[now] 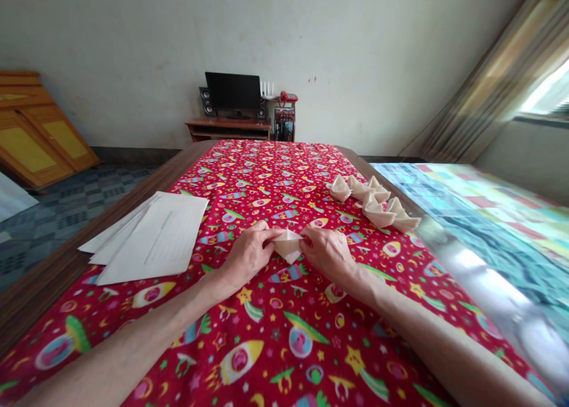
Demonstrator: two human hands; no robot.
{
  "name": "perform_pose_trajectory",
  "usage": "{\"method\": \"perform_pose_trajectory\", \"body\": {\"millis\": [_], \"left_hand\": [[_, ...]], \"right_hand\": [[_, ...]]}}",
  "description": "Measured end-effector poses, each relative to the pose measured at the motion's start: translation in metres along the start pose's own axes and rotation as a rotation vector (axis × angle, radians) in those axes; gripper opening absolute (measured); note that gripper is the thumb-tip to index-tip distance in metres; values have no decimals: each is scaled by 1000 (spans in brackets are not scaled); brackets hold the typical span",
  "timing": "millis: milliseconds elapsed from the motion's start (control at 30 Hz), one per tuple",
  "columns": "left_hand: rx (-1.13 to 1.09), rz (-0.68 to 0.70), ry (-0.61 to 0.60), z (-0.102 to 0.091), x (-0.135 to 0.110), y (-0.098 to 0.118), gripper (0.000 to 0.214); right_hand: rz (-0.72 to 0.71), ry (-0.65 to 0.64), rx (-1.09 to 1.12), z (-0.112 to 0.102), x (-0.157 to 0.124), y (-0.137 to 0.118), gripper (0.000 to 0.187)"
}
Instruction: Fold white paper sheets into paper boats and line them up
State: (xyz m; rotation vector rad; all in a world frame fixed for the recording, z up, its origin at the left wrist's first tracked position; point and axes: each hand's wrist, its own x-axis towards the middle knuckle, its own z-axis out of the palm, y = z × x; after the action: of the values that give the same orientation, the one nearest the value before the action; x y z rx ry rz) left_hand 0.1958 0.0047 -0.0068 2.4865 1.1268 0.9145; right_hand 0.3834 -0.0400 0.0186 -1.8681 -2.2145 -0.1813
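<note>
a brown table (44, 303) runs away from the person, most of it covered by a red cloth (278, 342) printed with rockets and stars. on the left of the cloth, partly over the bare wood, lies a fanned stack of paper sheets (153, 241). both hands meet at the middle of the cloth: the left hand (249, 252) pinches the left corner of a small folded paper (288, 245), and the right hand (328, 254) pinches the right corner, its fingers curled in. on the right, near the table's edge, five folded shapes (379, 211) sit in two loose rows, pale and pointed at their ends.

to do this well, i'd judge, both corners want an equal, light grip, with the pull even and outward so the middle opens without tearing or skewing. too hard a pinch could crush the corners; loose creases could let the layers slip.

the small folded paper is off-white, with a peak standing at the top, a crease across its width and a lower half tapering to a point towards the person.
</note>
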Motion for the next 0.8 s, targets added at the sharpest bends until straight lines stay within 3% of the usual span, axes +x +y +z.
{"method": "perform_pose_trajectory", "body": {"millis": [200,433,667,800], "left_hand": [[222,77,-143,-4,-6,9,40],[427,209,-225,-6,3,7,37],[434,280,-296,-10,11,0,30],[411,307,-261,-12,4,0,35]], "right_hand": [[-136,24,-69,3,-4,4,17],[-262,69,-133,13,-4,7,16],[-262,47,-101,10,-4,8,18],[-272,54,-70,11,-5,11,20]]}}
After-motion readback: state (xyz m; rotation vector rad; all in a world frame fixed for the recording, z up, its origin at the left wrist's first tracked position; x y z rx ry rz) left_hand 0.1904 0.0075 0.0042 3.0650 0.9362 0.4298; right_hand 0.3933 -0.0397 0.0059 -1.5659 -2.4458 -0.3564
